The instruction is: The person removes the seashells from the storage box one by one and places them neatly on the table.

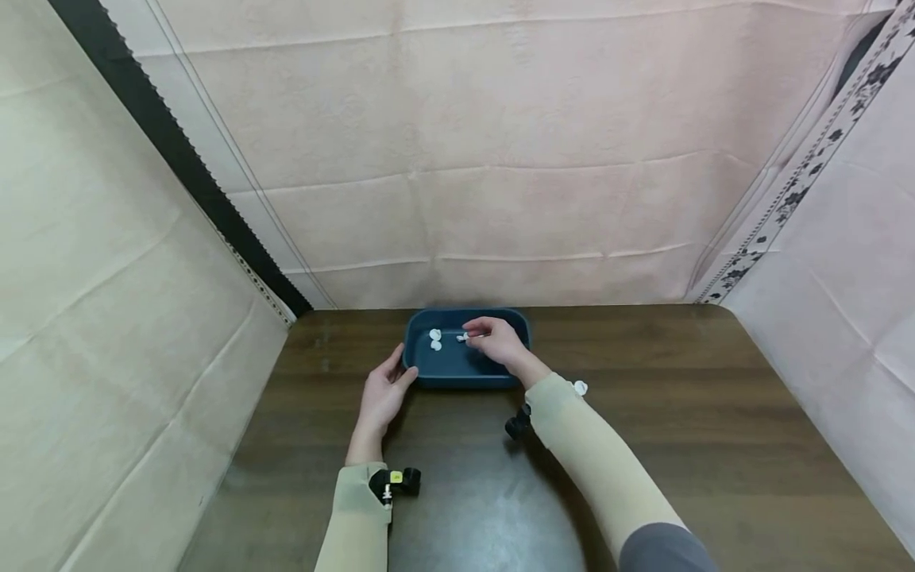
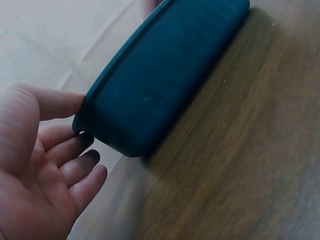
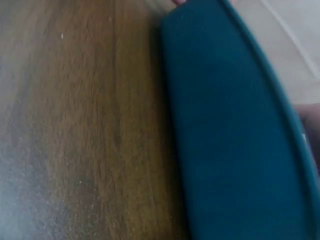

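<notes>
A dark blue rectangular tray [image 1: 465,376] sits on the wooden table near its back edge. My left hand [image 1: 382,395] grips the tray's front left corner; in the left wrist view the thumb lies over the rim and fingertips reach beneath it. Over the tray's right half, my right hand [image 1: 495,340] pinches a small white piece [image 1: 461,338] at its fingertips, its exact kind too small to tell. Small rounded white pieces [image 1: 435,334] lie in the tray's left part. In the right wrist view the tray's wall [image 3: 225,125] hides most of the right hand.
Pale creased cloth [image 1: 500,214] hangs right behind the table's back edge, with more cloth along the left and right sides. The brown wooden tabletop [image 1: 643,381] extends around the tray. A black wrist camera [image 1: 406,481] is strapped to the left sleeve.
</notes>
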The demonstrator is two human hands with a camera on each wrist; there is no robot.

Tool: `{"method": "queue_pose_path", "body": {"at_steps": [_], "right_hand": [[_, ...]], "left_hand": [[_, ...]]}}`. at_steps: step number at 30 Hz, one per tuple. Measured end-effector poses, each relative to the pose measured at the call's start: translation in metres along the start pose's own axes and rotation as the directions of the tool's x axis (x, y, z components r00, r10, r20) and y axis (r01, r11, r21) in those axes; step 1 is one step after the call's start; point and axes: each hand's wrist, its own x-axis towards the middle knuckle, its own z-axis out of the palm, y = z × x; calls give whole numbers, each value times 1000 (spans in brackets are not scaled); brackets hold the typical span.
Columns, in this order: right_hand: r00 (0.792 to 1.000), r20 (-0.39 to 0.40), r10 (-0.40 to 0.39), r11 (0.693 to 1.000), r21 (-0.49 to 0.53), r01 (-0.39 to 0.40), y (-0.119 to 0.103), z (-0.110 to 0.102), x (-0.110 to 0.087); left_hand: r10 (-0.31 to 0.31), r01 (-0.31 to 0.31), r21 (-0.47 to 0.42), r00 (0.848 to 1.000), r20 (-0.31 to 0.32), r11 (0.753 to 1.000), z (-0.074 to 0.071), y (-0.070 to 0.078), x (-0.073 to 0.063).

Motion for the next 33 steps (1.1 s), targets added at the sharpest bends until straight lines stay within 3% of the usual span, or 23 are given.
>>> {"method": "queue_pose_path", "body": {"at_steps": [12,33], "right_hand": [[993,-74,95,990,-97,-102,15,2,17],[989,-113,98,964,-236,-123,15,7,19]], "left_hand": [[-4,4,-2,1000,-2,1000,3,3,0],[-16,16,-6,1000,-5,1000,2,1,2]]}}
